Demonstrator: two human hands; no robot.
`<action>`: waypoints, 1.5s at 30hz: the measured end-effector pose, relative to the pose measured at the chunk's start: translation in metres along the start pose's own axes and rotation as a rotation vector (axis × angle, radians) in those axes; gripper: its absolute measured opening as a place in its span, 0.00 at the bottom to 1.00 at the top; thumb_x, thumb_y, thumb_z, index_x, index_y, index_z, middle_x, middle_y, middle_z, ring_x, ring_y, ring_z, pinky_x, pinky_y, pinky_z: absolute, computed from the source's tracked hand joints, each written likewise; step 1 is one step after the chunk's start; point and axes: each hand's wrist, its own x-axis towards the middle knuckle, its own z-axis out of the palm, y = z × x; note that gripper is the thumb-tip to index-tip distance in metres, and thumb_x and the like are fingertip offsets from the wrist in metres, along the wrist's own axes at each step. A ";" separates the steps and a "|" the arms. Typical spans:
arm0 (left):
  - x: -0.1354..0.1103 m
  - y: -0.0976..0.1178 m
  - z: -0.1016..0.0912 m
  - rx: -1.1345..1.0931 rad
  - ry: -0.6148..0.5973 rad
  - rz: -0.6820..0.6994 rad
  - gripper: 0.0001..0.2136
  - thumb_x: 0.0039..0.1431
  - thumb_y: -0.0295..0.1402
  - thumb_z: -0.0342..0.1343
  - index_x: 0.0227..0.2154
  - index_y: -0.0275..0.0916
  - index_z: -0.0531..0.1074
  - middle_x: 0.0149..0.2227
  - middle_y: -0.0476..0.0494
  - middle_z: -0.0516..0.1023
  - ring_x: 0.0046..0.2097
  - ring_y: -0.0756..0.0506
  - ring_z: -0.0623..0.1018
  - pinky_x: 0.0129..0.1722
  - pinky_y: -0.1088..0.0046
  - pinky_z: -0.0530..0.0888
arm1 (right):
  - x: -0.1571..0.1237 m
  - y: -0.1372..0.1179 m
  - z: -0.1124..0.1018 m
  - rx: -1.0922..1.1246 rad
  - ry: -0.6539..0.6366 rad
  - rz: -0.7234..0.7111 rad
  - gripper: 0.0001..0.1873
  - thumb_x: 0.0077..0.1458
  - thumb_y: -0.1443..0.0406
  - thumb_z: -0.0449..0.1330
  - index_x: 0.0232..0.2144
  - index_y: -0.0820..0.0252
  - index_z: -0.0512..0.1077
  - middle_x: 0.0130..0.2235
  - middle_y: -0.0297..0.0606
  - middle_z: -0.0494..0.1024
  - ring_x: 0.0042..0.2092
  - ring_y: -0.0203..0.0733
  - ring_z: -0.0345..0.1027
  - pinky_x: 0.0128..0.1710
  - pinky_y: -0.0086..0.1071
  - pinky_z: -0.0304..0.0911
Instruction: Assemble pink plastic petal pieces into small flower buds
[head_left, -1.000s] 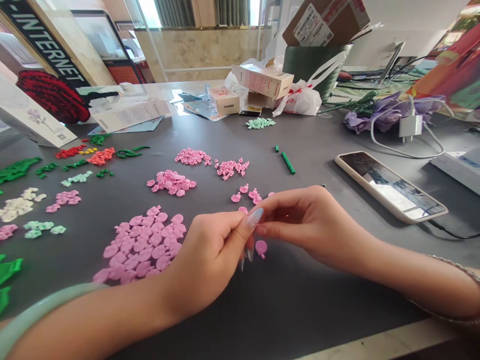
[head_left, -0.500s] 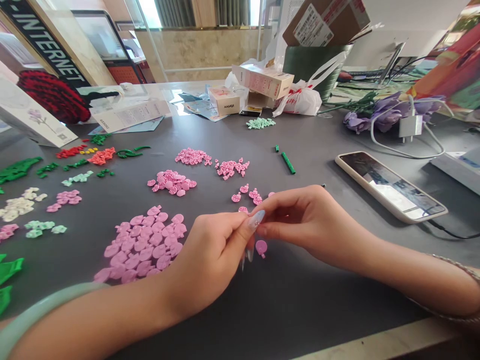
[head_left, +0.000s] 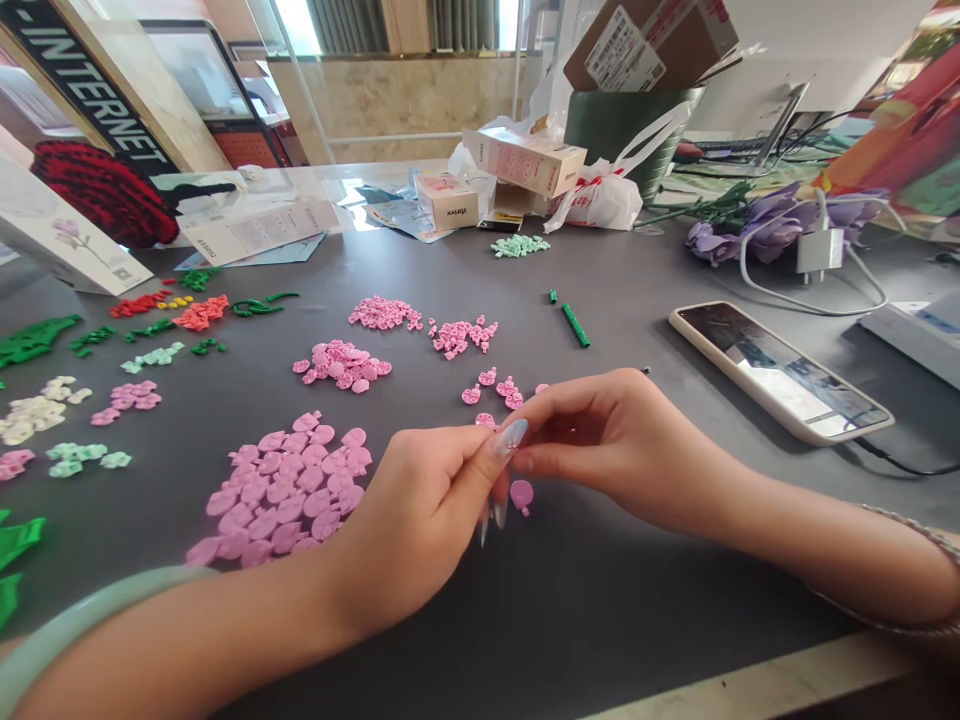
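My left hand [head_left: 442,490] and my right hand [head_left: 600,430] meet fingertip to fingertip above the dark table. Both are closed in a pinch, and whatever lies between the fingers is hidden. Just below the fingertips a round pink petal piece [head_left: 521,493] rests on the table. Several small pink pieces [head_left: 506,391] lie right behind the hands. Beside my left hand spreads a large group of flat pink petal pieces [head_left: 289,490]. Farther back are heaps of smaller pink pieces [head_left: 343,364], [head_left: 385,313] and pink connector pieces [head_left: 463,337].
A green rod [head_left: 576,326] lies beyond my right hand, with a phone [head_left: 780,372] to its right. Green, red, white and mint pieces [head_left: 154,357] are grouped on the left. Boxes [head_left: 525,160], a white plastic bag [head_left: 600,203] and purple flowers [head_left: 780,225] stand at the back.
Both hands hold nearly the same pose, fingertips still together. The whole view has shifted very slightly; no piece has visibly moved on the table.
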 end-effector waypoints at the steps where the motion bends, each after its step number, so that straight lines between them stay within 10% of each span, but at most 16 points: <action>1: 0.000 0.000 0.000 -0.002 -0.002 -0.003 0.18 0.64 0.33 0.43 0.18 0.36 0.65 0.16 0.57 0.63 0.19 0.58 0.62 0.21 0.85 0.60 | 0.000 0.000 0.000 -0.005 0.004 0.001 0.03 0.49 0.69 0.61 0.25 0.64 0.72 0.28 0.37 0.77 0.32 0.39 0.73 0.34 0.30 0.68; 45: 0.000 0.000 0.001 -0.184 -0.062 -0.145 0.20 0.64 0.40 0.43 0.19 0.36 0.66 0.16 0.54 0.63 0.20 0.55 0.63 0.19 0.83 0.60 | -0.003 0.004 0.006 -0.108 0.128 -0.121 0.03 0.51 0.70 0.60 0.27 0.63 0.74 0.27 0.36 0.77 0.30 0.37 0.71 0.31 0.30 0.68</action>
